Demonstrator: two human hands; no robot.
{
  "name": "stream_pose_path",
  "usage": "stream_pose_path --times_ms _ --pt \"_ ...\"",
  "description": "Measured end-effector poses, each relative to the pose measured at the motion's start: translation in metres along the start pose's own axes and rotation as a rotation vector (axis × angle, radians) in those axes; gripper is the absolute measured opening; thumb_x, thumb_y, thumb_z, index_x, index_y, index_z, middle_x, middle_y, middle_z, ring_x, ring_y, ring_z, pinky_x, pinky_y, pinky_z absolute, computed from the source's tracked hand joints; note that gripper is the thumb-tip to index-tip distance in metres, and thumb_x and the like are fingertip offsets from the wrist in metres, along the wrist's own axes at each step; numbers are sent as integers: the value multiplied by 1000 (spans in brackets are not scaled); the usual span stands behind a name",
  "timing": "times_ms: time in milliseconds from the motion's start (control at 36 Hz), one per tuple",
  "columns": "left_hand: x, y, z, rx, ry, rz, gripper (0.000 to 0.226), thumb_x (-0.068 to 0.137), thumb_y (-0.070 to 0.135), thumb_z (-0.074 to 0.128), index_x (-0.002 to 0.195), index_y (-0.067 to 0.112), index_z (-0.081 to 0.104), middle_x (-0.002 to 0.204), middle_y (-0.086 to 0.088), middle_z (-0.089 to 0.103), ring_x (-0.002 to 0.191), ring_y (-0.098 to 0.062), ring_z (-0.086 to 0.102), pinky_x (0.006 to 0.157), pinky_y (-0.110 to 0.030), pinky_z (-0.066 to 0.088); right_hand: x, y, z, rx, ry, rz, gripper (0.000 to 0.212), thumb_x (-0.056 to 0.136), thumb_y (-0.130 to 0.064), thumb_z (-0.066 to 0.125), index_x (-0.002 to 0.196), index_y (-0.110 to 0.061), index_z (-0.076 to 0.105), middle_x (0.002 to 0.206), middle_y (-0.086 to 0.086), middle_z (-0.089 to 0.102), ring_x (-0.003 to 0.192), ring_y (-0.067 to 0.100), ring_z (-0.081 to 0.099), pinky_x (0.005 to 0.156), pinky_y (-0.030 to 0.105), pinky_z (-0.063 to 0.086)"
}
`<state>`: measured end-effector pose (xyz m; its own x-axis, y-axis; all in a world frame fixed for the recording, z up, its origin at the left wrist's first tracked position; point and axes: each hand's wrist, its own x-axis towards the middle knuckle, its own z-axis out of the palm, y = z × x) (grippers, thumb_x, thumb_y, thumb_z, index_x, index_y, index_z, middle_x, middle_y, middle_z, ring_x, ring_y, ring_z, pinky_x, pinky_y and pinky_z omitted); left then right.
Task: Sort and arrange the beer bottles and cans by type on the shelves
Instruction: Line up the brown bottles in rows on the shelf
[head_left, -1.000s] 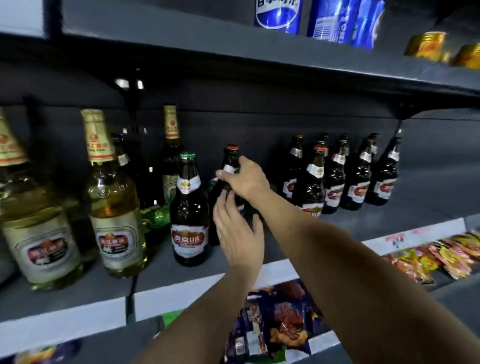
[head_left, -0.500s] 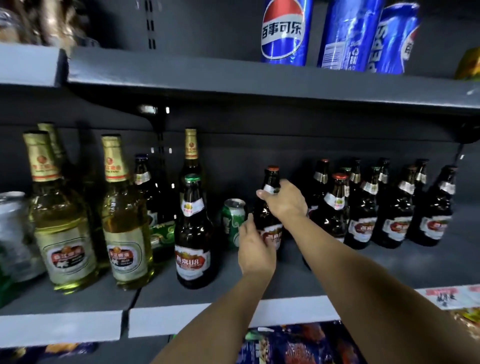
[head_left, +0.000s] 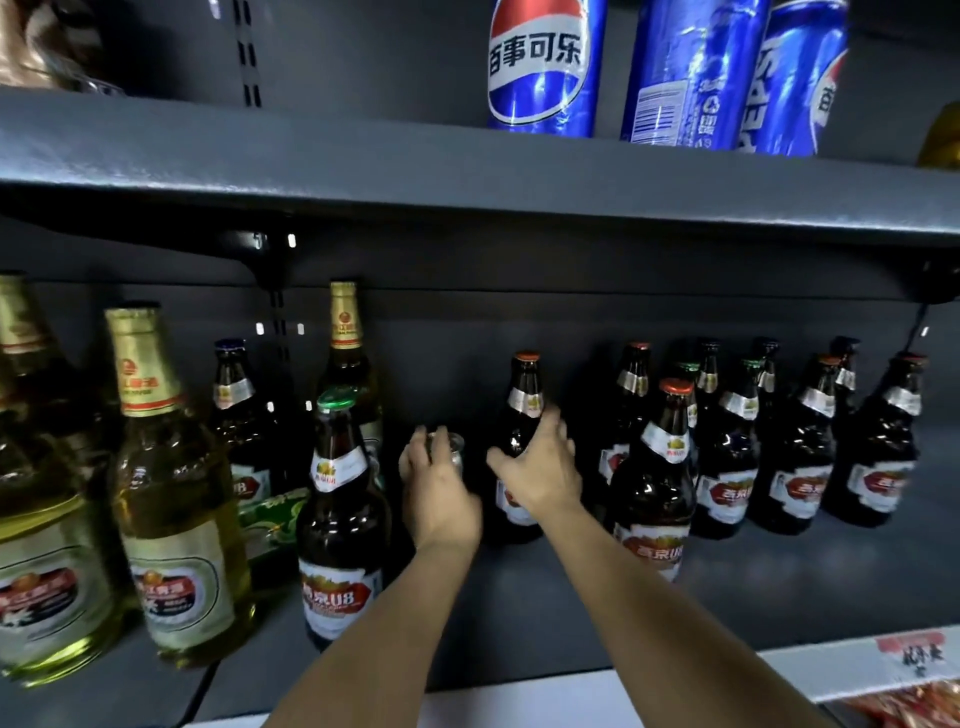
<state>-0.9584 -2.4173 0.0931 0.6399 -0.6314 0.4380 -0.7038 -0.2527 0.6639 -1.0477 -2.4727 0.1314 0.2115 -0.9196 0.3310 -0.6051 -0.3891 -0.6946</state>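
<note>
While both arms reach deep toward the back of the middle shelf (head_left: 519, 623), each of the hands has something in it; the right hand (head_left: 540, 475) is wrapped round the shoulder of a dark bottle with a red cap (head_left: 524, 395), which stands upright just left of the cluster of matching dark bottles (head_left: 779, 457) filling the shelf's right half, so I judge it is being drawn into its own kind; the left hand (head_left: 439, 486) curls its fingers over the top of a can (head_left: 449, 447), mostly hidden behind the knuckles, standing between that bottle and a green-capped dark bottle (head_left: 340, 514) nearer the front edge; the can looks out of place among glass, which would explain the grasp from above, ready for lifting clear. Toward the shelf's left end stand the tall pale bottles with gold foil (head_left: 166, 499), already grouped; a green pack (head_left: 272, 519) lies behind them. Blue cola cans (head_left: 540, 67) sit on the shelf above.
</note>
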Motion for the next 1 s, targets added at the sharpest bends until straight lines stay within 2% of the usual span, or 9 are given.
stream_pose_path --times_ms 83,250,444,556,667,722,806,889,1000 --pt "2 -3 2 -10 38 8 71 80 -2 61 145 12 35 156 -5 17 144 -22 11 111 -30 28 2 8 4 10 14 -29 72 78 -37 71 132 -13 32 132 5 45 123 29 45 89 39 45" --pt "4 -7 6 -3 97 55 69 75 -7 61 141 7 42 146 -7 34 139 -23 22 111 -27 26 22 9 7 50 13 -44 66 77 -32 77 127 -12 39 124 9 53 116 30 53 89 40 49" --pt "4 -14 11 -21 93 80 61 79 -3 62 136 11 47 145 -2 34 140 -22 23 114 -33 28 42 11 15 58 -5 -8 63 79 -30 76 127 -11 39 121 12 57 110 34 58 83 36 48" --pt "6 -17 11 -5 78 97 62 79 -1 62 137 13 45 146 -1 32 141 -22 22 114 -32 26 45 10 17 108 -17 16 64 80 -25 77 129 -13 37 124 11 54 111 34 57 84 35 47" --pt "7 -19 4 60 37 117 67 77 3 63 139 17 42 149 0 30 141 -23 21 113 -33 29 38 6 13 19 -15 12 82 79 -33 76 143 -12 29 138 11 46 126 32 46 98 41 44" --pt "5 -17 0 116 13 119 78 78 5 65 147 17 30 156 -6 19 145 -27 12 116 -34 22 28 3 7 -84 55 -59 92 81 -38 74 150 -11 19 147 12 38 136 31 35 107 41 36" --pt "-9 -8 -4 154 32 125 93 77 8 70 153 12 16 160 -17 7 147 -35 2 118 -41 8 5 -8 -10 -115 208 -174 72 89 -33 63 146 -10 27 144 11 39 133 29 37 105 38 37" --pt "-31 7 2 125 86 213 86 72 7 73 148 4 31 152 -23 29 142 -40 25 115 -48 22 -18 -19 -28 -95 337 -344 44 92 -26 56 130 -8 45 126 11 51 120 28 47 94 38 42" --pt "-62 25 22 -17 35 341 67 67 5 73 130 -1 52 131 -21 53 123 -39 49 103 -48 42 -46 -13 -54 144 629 -472 39 83 -24 55 120 -9 54 109 5 59 102 23 52 86 32 38"
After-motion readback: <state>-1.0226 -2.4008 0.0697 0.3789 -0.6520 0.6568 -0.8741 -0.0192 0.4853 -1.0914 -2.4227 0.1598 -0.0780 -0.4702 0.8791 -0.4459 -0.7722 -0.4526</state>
